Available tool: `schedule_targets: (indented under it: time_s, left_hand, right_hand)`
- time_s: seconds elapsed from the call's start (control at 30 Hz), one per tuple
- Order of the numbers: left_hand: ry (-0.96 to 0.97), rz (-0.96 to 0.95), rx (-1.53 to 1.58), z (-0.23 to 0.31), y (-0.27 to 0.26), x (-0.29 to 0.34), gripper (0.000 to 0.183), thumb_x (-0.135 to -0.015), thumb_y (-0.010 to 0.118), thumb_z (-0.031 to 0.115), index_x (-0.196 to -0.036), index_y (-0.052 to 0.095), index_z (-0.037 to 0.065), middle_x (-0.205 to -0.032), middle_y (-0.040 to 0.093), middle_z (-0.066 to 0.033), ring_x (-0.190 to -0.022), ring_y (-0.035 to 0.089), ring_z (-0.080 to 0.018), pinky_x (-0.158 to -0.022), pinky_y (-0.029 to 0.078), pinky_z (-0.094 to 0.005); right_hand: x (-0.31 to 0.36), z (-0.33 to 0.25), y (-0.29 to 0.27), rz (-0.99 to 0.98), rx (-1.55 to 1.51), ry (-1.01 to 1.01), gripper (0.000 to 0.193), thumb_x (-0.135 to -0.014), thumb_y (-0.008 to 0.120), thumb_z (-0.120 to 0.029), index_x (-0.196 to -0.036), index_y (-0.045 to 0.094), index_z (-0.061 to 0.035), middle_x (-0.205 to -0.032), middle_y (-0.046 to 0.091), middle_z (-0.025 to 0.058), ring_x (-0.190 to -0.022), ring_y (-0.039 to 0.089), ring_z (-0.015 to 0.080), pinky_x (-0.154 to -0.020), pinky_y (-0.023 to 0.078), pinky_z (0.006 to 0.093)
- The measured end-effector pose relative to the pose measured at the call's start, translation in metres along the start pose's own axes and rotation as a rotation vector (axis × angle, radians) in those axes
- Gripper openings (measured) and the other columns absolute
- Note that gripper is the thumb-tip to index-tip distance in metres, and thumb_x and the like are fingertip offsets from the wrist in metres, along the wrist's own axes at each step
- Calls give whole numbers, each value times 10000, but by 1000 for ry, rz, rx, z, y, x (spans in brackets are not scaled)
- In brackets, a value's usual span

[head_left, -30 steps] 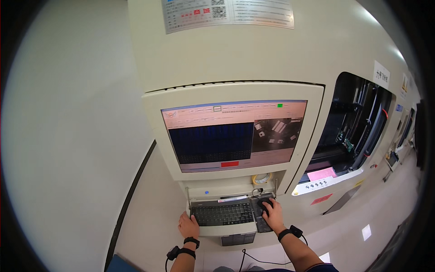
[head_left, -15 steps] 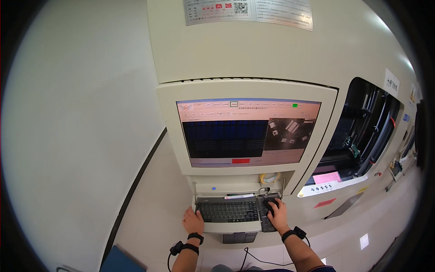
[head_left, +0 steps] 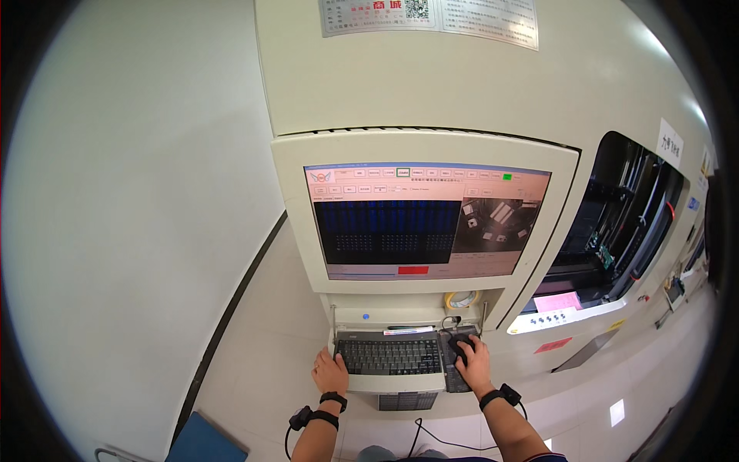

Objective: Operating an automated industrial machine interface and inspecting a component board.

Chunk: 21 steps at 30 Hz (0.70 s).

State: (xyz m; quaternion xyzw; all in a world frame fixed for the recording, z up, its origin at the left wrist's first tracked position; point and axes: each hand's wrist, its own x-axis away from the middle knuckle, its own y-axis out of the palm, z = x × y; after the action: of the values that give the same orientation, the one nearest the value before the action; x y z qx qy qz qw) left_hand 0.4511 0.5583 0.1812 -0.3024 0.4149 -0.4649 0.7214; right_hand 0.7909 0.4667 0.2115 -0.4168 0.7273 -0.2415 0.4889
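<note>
My right hand (head_left: pixel 473 366) is curved over a black computer mouse (head_left: pixel 462 346), which lies on a dark mouse pad (head_left: pixel 456 377) to the right of the keyboard. At the left end of the black keyboard (head_left: pixel 389 356) my left hand (head_left: pixel 329 373) rests by the tray's edge, its thumb beside the keys and its fingers apart with nothing in them. Above both hands, a monitor (head_left: pixel 427 223) set in the machine's front shows a pink window with a dark blue panel, a grey camera picture and a red bar.
A yellow tape roll (head_left: pixel 462 300) and pens (head_left: pixel 409 331) lie behind the keyboard. To the right, the machine's opening (head_left: pixel 608 215) holds a green circuit board (head_left: pixel 600 252). A blue seat (head_left: pixel 206 440) stands lower left, and a black cable (head_left: pixel 454 445) runs near me.
The view has shifted slightly, so the scene sits a little differently. Both hands keep their places, the right on the mouse and the left by the keyboard.
</note>
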Motion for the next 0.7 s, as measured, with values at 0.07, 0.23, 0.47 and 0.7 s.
schedule_targets:
  time_s: [0.07, 0.23, 0.47, 0.7]
  left_hand:
    - [0, 1, -4, 0, -1, 0, 415, -906, 479, 294, -1249, 428, 66, -1208, 512, -121, -1123, 492, -288, -900, 376, -422]
    - [8, -2, 11, -1, 0, -1, 419, -904, 487, 289, -1254, 426, 69, -1209, 512, -118, -1122, 492, -288, -895, 379, -418]
    - [17, 6, 21, 1, 1, -4, 413, -898, 499, 269, -1250, 432, 63, -1212, 514, -116, -1118, 492, -290, -890, 383, -425]
    - [30, 13, 8, 0, 0, -2, 403, -900, 494, 262, -1238, 436, 49, -1206, 520, -130, -1116, 492, -301, -882, 391, -430]
  right_hand:
    - [0, -1, 0, 0, -3, 2, 445, -683, 660, -109, -1119, 576, -137, -1230, 466, 170, -1096, 451, 363, -918, 392, 449]
    - [-1, 0, -1, -4, -5, 9, 444, -681, 659, -106, -1117, 579, -137, -1230, 465, 171, -1096, 451, 364, -916, 394, 452]
    - [-5, -4, -5, -26, 7, 18, 449, -680, 663, -106, -1119, 574, -126, -1213, 471, 174, -1086, 460, 366, -930, 389, 452]
    - [-3, -4, -4, 9, 41, 22, 469, -692, 659, -146, -1154, 577, -145, -1221, 485, 165, -1065, 479, 355, -900, 412, 443]
